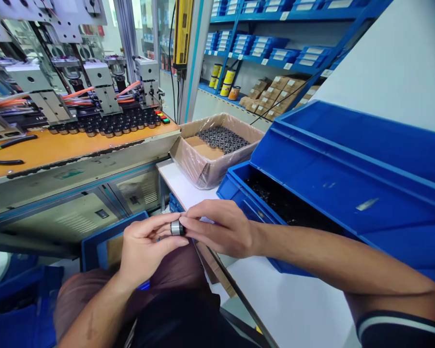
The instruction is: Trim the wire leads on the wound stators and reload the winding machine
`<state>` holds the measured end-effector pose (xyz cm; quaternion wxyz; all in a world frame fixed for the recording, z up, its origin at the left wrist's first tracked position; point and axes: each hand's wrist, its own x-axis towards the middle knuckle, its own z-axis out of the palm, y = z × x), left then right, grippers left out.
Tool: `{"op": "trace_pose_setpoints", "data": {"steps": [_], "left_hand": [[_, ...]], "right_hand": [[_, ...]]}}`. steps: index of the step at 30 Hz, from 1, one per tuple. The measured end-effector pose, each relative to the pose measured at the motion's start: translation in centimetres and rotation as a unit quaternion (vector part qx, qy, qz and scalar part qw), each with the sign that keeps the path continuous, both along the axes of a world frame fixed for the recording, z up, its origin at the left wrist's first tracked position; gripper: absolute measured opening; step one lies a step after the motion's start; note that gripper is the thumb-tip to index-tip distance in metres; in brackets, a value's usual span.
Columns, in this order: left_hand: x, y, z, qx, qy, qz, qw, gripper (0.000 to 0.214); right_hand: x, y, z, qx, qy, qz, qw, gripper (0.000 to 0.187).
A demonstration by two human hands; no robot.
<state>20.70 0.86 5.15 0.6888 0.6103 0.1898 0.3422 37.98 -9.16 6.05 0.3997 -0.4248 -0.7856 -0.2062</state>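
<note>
Above my lap, a small cylindrical part [176,227] with a silvery metal band and a black end is held between both hands. My left hand [145,244] is closed around its metal side, thumb below and fingers above. From the other side, the fingertips of my right hand [221,229] pinch at the black end; whether they hold a separate piece there is hidden. Nearest to my right hand is a blue bin [239,193] with dark small parts inside. Beyond it stands a plastic-lined carton [203,169] holding rows of dark round parts.
On the left, an orange-topped bench [141,137] carries machine fixtures [103,92], rows of black round parts [118,123] and pliers [7,162]. A large tilted blue bin [348,164] rests at right. Shelves [264,60] stand behind. Another blue bin [90,246] sits low by my legs.
</note>
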Motion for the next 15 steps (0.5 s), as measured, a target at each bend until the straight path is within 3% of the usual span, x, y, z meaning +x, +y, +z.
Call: {"op": "trace_pose_setpoints", "data": {"steps": [6,9,12,15], "left_hand": [[0.7,-1.7,-0.9,-0.071,-0.043,0.031,0.996,0.039],[0.8,-2.1,-0.9,-0.048,-0.081,0.045,0.995,0.036],[0.0,-1.0,0.3,0.145,-0.075,0.043,0.986,0.043],[-1.4,0.8,1.7,0.375,-0.092,0.037,0.922,0.045]], "right_hand": [[-0.1,0.2,0.5,0.055,-0.041,0.007,0.998,0.020],[-0.4,0.2,0.8,0.071,-0.038,0.003,0.997,0.020],[-1.2,-0.1,1.2,0.040,0.019,0.010,0.999,0.016],[-2.3,-0.3,1.7,0.000,0.063,0.038,0.997,0.016]]}}
